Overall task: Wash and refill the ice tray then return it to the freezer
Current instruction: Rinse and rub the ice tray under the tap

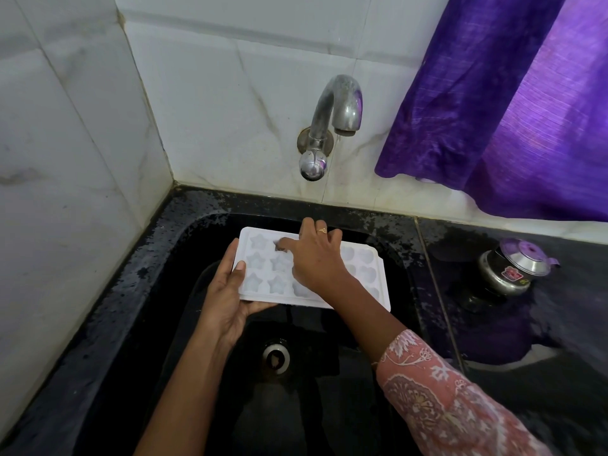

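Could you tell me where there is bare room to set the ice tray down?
Free: sink floor around the drain; counter between sink and steel pot. Crowded: ice tray, left hand and right hand under the tap.

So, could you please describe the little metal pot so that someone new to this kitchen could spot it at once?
Start at the black sink and move right onto the wet black counter, below the purple curtain. The pot stands there: small, round-bellied, shiny steel, lidded. Unlike the white ice tray held over the sink, it carries a red label.
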